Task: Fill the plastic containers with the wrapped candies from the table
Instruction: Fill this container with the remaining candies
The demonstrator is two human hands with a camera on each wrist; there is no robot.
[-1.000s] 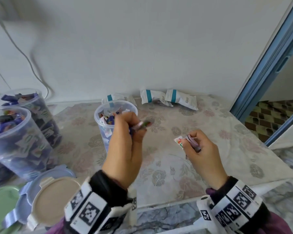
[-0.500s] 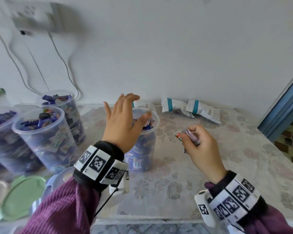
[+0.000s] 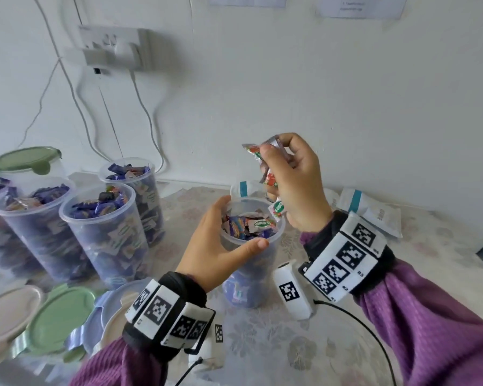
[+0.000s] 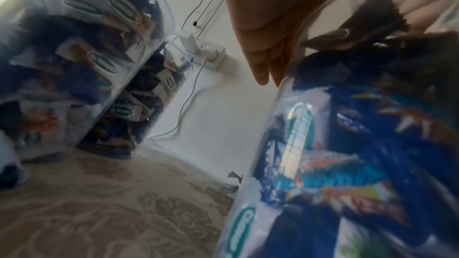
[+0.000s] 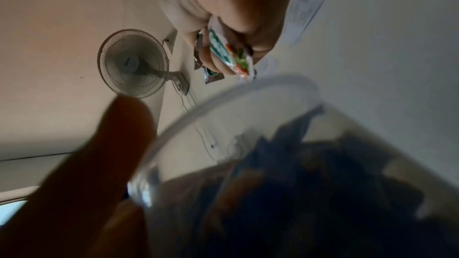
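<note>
Head view: the left hand (image 3: 215,246) curls its grip round the rim of a clear plastic container (image 3: 251,285) standing on the floral table (image 3: 276,344), nearly full of wrapped sweets. Just above its rim, the right hand (image 3: 296,185) pinches several wrapped candies (image 3: 262,160). Three filled containers (image 3: 106,232) stand to the left, loose lids (image 3: 59,316) lying before them.

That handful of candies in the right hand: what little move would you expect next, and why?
Probably a small lowering and loosening of the fingers to drop them in. The right hand grips several wrapped candies just above the open container, one wrapper dangling at its rim. The left hand holds the container at the rim, steadying it, and candies already lie inside with some room on top.
</note>
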